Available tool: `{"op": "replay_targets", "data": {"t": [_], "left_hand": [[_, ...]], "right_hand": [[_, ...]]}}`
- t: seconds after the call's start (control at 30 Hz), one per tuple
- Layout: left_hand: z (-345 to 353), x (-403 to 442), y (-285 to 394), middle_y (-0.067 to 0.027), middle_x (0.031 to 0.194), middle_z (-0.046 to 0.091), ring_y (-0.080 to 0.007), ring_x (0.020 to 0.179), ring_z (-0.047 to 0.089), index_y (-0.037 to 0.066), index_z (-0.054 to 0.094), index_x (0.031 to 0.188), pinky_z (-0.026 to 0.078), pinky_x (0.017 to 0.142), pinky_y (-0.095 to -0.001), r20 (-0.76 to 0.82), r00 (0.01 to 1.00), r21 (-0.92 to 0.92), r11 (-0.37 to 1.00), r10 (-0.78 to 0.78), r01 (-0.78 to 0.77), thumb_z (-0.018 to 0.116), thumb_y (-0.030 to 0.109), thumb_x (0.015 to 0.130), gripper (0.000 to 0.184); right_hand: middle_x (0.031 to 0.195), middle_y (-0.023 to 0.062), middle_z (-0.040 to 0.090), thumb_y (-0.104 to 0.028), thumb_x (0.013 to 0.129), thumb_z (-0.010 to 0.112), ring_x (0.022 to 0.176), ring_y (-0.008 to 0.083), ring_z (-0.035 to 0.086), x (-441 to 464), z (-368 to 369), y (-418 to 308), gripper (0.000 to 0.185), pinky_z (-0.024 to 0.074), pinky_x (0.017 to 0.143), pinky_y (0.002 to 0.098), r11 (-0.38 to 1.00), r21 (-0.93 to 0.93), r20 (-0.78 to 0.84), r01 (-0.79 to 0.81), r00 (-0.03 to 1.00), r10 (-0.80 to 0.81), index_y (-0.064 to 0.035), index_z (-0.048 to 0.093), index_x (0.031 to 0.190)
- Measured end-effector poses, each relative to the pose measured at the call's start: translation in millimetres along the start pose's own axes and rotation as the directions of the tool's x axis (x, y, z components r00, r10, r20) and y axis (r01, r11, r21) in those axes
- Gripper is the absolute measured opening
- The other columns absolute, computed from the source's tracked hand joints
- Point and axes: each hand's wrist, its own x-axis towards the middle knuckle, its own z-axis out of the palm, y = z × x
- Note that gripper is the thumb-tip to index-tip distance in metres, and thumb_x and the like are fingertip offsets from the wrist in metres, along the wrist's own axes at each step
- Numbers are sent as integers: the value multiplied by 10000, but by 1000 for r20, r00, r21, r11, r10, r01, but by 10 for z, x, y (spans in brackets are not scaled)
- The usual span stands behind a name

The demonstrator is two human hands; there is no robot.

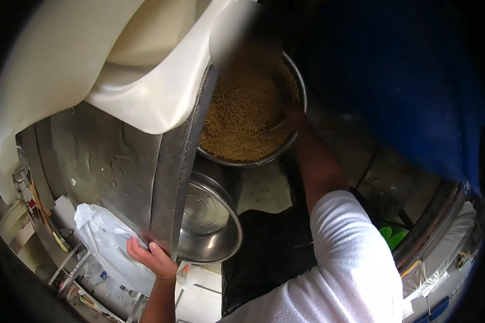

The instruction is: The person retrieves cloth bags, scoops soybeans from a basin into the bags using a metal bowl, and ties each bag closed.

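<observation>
A large round metal pot (253, 162) holds many small tan grains (237, 118). My right hand (292, 110) reaches over the pot's right rim, low in the grains. Deep shadow hides its fingers, and a thin curved bright edge shows beside it; I cannot make out whether it is held. My left hand (155, 259) is at the near corner of the metal table (118, 167), fingers stretched and thumb apart. Its fingertips lie beside a white plastic bag (110, 242), and I see nothing gripped in it.
Below the pot a shiny metal basin (207, 237) leans beside the table edge. A large cream-coloured plastic container (145, 102) overhangs the table. Blue sheeting (420, 97) hangs at the right, and a green item (392, 237) lies below it. A blurred patch covers the top centre.
</observation>
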Motion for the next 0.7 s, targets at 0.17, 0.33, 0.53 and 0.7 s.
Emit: {"op": "replay_targets", "data": {"t": [0.17, 0.33, 0.53, 0.7], "left_hand": [[1, -35, 11, -336, 1440, 346, -471, 1319, 365, -137, 369, 1410, 254, 1143, -581, -5, 1000, 26, 1000, -2, 3, 471, 206, 1013, 534], [55, -60, -59, -339, 1433, 362, -476, 1311, 380, -124, 388, 1417, 275, 1131, -582, -69, 997, -9, 1000, 23, -24, 520, 220, 1000, 556], [-8, -23, 2, -317, 1357, 457, -471, 1266, 433, -98, 487, 1374, 310, 1107, -567, -130, 991, 2, 1000, -18, 18, 584, 299, 978, 569], [-144, -48, 27, -241, 1281, 541, -440, 1193, 495, -30, 577, 1301, 367, 1053, -554, -215, 976, -43, 998, -43, 35, 627, 284, 934, 486]], "right_hand": [[1252, 235, 601, -150, 995, 613, 1150, 378, 628, -184, 293, -190, 475, 575, 943, 504, 778, 590, -73, -217, 945, 319, 27, 495, 1420], [1140, 209, 609, -95, 962, 598, 1070, 356, 632, -632, 148, -661, 427, 564, 854, 497, 577, 769, -12, -273, 897, 441, 28, 531, 1365], [1189, 183, 637, 30, 834, 595, 1103, 333, 649, -1097, 131, -73, 426, 552, 954, 460, 614, 774, -17, -155, 964, 264, 58, 572, 1258], [1163, 171, 631, 39, 824, 577, 1024, 338, 668, -2261, -273, -606, 467, 590, 811, 493, 443, 870, 50, -217, 932, 358, 21, 565, 1291]]}}
